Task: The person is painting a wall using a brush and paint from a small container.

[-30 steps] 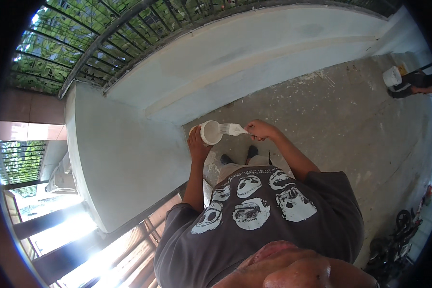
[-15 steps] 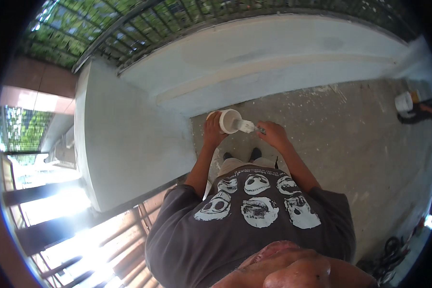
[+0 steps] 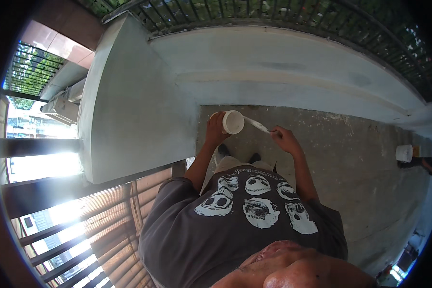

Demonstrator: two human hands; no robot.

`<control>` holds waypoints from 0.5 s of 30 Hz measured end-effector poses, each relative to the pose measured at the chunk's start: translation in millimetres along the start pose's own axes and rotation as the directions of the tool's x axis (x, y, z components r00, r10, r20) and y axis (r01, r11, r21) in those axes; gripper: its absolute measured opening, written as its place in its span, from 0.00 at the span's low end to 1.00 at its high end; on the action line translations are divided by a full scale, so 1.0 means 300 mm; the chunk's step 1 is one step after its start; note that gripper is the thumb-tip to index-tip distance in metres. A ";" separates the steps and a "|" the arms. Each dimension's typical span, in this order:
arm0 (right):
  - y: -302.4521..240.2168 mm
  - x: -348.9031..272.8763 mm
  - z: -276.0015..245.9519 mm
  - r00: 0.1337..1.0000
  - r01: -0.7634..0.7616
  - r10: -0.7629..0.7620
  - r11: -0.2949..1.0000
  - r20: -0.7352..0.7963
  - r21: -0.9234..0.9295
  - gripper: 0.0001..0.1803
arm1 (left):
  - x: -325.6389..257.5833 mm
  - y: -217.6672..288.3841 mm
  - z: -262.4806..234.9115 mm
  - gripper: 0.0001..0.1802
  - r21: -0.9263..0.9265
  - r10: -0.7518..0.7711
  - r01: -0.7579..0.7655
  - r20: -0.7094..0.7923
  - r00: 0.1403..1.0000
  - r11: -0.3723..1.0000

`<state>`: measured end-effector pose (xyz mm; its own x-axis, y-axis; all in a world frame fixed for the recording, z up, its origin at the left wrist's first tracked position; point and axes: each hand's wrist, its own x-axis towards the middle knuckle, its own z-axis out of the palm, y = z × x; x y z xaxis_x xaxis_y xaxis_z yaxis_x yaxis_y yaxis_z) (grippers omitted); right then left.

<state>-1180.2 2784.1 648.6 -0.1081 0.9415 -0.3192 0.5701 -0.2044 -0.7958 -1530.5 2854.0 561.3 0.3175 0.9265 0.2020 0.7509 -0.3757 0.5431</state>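
Note:
My left hand (image 3: 216, 128) grips a small white tub (image 3: 234, 123) by its side, fingers wrapped over the wall. The tub is tipped so that its pale inside shows. In my right hand (image 3: 286, 140) is a paintbrush (image 3: 257, 125) smeared with white, held by its handle. It is seen nearly edge-on, and its far end lies beside the tub's right rim. I cannot tell whether the two touch. My fingers hide most of the handle.
A low pale wall (image 3: 225, 89) with a railing (image 3: 254, 12) above runs ahead. To the left stands a thick pale block (image 3: 129, 110). The concrete floor (image 3: 350, 158) is speckled white. Far right, a white bucket (image 3: 404, 153) stands by another person's arm (image 3: 429, 165).
My right hand has moved right, drawing the brush back from the tub's mouth. The brush has turned from broadside to nearly edge-on. My view has swung, shifting the walls and bucket.

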 end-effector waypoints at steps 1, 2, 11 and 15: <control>-0.008 0.035 0.025 1.000 0.021 -0.022 0.996 0.007 0.090 0.18 | 0.005 -0.019 -0.010 0.60 -0.026 -0.007 0.008 0.019 1.000 1.000; -0.016 0.068 0.053 1.000 0.021 -0.022 0.996 0.013 0.089 0.18 | 0.006 -0.037 -0.020 0.60 -0.026 -0.013 0.014 0.018 1.000 1.000; -0.208 0.332 0.298 0.902 -0.399 0.302 0.855 0.309 0.330 0.15 | 0.064 -0.271 -0.161 0.59 -0.114 0.004 -0.020 -0.136 0.991 0.993; -0.215 0.457 0.368 0.858 -0.480 0.325 0.782 0.398 0.396 0.14 | 0.110 -0.446 -0.244 0.58 -0.109 -0.033 0.018 -0.133 0.991 0.994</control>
<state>-1321.7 2896.7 599.2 -0.2319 0.6345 -0.7373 0.1752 -0.7183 -0.6733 -1662.8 2936.4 554.9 0.2126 0.9329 0.2906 0.6888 -0.3540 0.6326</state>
